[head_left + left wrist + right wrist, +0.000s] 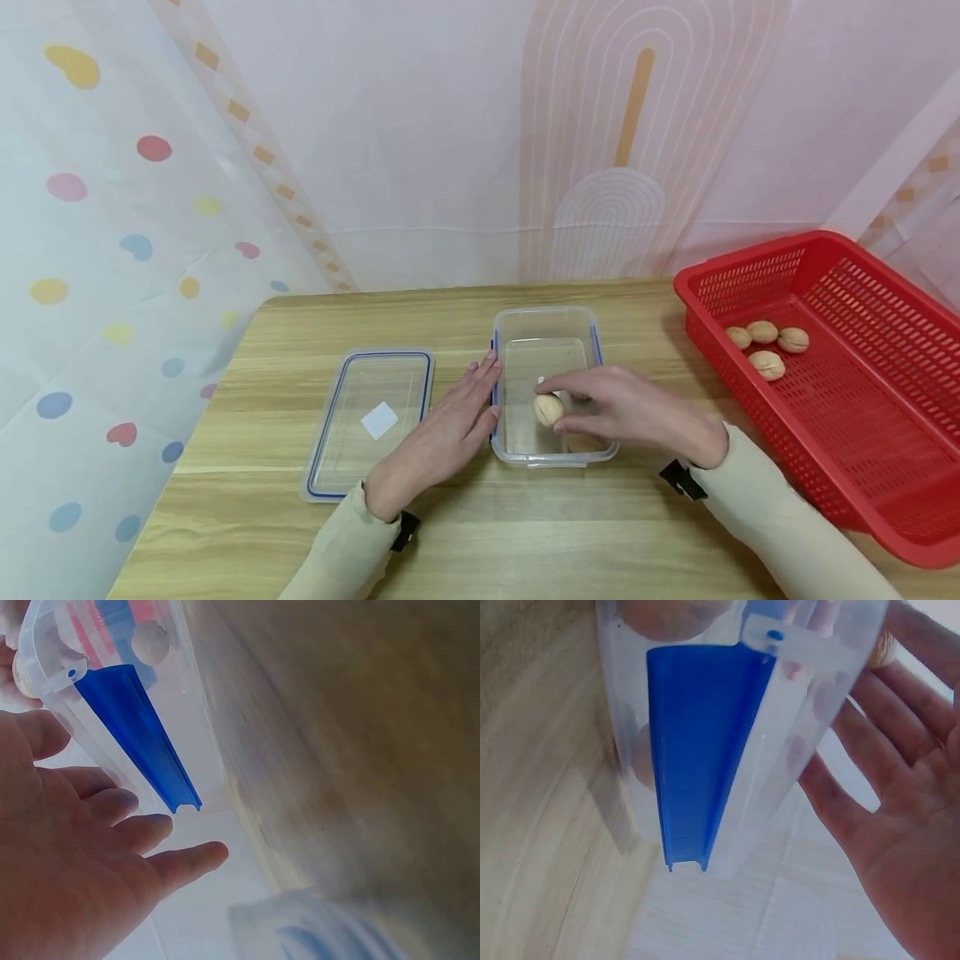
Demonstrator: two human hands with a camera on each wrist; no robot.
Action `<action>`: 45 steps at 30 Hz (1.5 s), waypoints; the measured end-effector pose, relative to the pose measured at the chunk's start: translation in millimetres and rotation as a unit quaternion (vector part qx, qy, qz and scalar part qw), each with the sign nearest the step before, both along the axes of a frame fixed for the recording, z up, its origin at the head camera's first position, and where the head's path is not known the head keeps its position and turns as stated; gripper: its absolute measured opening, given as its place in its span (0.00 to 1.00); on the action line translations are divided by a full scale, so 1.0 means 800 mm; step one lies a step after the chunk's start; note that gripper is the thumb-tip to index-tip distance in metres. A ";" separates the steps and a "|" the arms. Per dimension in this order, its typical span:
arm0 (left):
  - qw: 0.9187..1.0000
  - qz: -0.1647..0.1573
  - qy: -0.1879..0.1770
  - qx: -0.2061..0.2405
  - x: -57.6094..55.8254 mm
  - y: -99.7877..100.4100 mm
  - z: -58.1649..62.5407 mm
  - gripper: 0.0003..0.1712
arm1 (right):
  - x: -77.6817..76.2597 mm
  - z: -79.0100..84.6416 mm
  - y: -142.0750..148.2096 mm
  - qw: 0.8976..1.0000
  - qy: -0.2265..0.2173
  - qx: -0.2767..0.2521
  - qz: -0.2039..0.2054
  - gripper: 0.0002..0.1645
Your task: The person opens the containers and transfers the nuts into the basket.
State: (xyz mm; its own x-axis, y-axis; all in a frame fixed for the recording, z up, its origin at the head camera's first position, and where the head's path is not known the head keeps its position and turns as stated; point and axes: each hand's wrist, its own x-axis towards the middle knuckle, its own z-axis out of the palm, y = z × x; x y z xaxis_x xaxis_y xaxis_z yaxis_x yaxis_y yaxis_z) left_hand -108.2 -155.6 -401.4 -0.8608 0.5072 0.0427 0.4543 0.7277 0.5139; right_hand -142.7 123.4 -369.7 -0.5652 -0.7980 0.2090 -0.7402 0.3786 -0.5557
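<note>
A walnut [548, 410] is pinched between the thumb and fingers of my right hand [618, 404], above the clear plastic box [543, 312] with blue side latches. The fingers of my left hand [450, 425] lie extended against the box's left side, near its blue latch [139, 735]. Through the clear wall, another walnut [585, 442] shows inside the box at its near right corner. In the right wrist view, two blurred walnuts, one at the top [671, 616] and one partly behind the right latch [694, 750], appear through the wall.
Left of the box lies its clear lid [375, 379] with a blue seal and a white label. At the right stands a red slotted basket [862, 400] holding several walnuts [767, 365]. A patterned cloth [420, 150] hangs behind the wooden table [525, 542].
</note>
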 end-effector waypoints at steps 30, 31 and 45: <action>1.000 -0.005 0.002 0.009 -0.001 0.000 -0.002 0.35 | 0.044 0.012 0.044 0.988 0.053 -0.111 -0.090 0.32; 1.000 -0.005 0.001 0.009 -0.001 -0.001 -0.002 0.35 | 0.045 0.013 0.046 0.988 0.053 -0.114 -0.091 0.33; 1.000 -0.010 0.000 0.006 -0.002 -0.002 -0.002 0.35 | 0.070 0.027 0.076 0.976 0.119 -0.131 -0.124 0.28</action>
